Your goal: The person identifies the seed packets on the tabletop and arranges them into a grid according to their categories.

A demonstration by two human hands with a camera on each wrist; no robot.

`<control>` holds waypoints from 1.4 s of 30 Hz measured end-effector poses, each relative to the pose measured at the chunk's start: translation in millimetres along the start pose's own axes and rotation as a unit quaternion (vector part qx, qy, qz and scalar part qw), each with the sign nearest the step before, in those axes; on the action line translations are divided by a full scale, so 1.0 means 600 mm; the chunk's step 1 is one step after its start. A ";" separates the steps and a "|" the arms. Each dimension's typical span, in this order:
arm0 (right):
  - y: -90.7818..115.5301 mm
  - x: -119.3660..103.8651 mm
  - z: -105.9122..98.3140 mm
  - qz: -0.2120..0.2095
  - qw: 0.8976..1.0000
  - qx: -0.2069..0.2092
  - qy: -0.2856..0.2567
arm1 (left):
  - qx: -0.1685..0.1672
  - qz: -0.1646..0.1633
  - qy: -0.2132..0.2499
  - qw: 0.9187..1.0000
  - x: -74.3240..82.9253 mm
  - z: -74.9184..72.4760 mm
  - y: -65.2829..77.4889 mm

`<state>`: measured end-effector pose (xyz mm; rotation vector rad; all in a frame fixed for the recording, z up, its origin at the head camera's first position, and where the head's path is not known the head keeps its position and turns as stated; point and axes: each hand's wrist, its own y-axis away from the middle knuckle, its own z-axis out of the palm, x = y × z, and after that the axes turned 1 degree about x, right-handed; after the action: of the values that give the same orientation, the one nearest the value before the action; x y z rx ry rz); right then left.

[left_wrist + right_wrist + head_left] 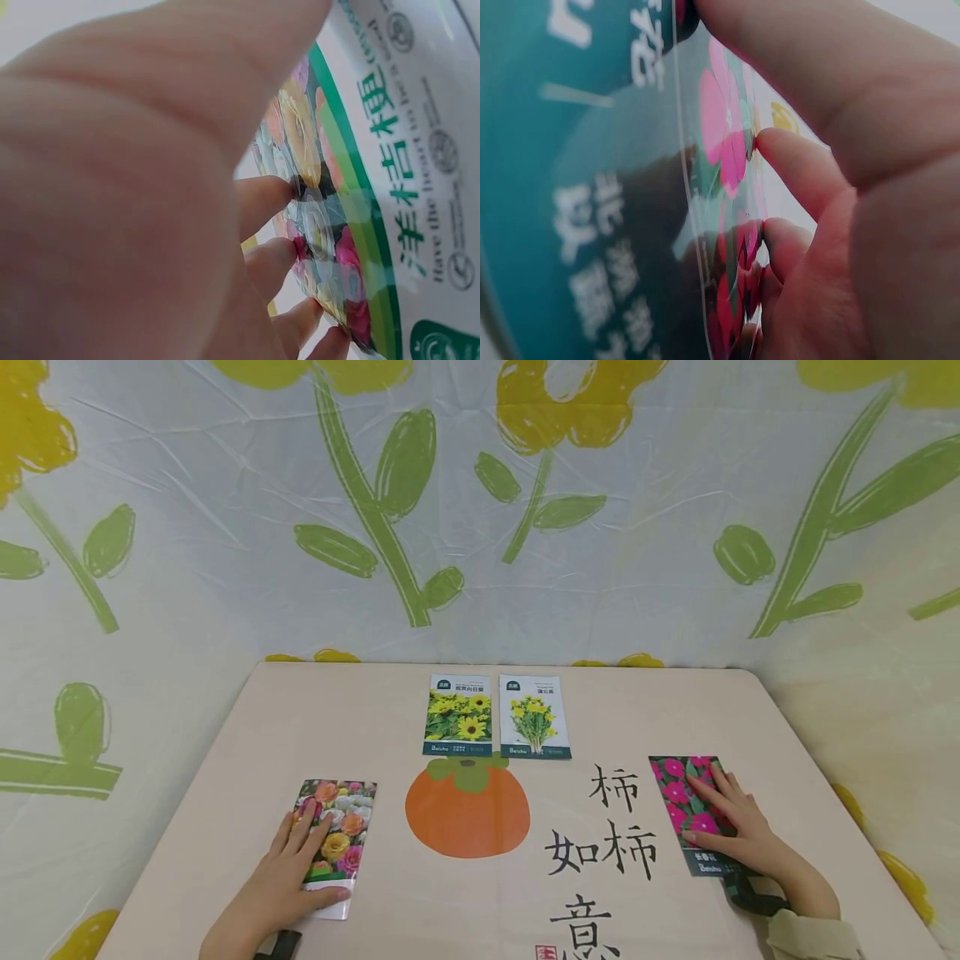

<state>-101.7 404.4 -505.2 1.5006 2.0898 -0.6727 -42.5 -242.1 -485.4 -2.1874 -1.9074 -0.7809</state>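
Observation:
My left hand [283,881] rests on a seed packet [348,814] with multicoloured roses-like blooms, at the left of the table. Its fingers are spread over the picture and the thumb lies across the white lower band; the left wrist view shows green lettering on that packet [405,150]. At the right, my right hand [746,831] lies on a seed packet [675,793] with pink flowers and a dark green lower band. Its fingertips touch the printed blooms in the right wrist view, where the band [577,225] looms close. Both packets lie slightly tilted on the table.
Side by side near the back edge lie a sunflower seed packet [458,717] and a packet with yellow long-stemmed flowers [534,718]. The pale tablecloth [315,718] bears a printed orange persimmon [468,810] and black characters. Behind hangs a flower-patterned curtain [247,527].

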 end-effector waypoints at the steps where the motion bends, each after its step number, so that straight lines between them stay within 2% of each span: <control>1: 0.000 0.000 0.000 0.000 1.000 0.000 0.000 | -0.001 -0.001 0.000 1.000 0.000 0.000 0.000; 20: 0.001 0.004 0.000 -0.001 1.000 0.002 0.003 | -0.008 0.002 0.002 1.000 0.013 0.003 -0.007; 42: -0.002 0.000 0.000 0.004 1.000 -0.002 0.003 | -0.014 -0.011 -0.006 1.000 0.036 0.008 -0.015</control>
<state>-102.8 404.2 -505.2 1.5104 2.0865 -0.6622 -48.6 -219.2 -481.6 -2.1954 -1.9422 -0.8059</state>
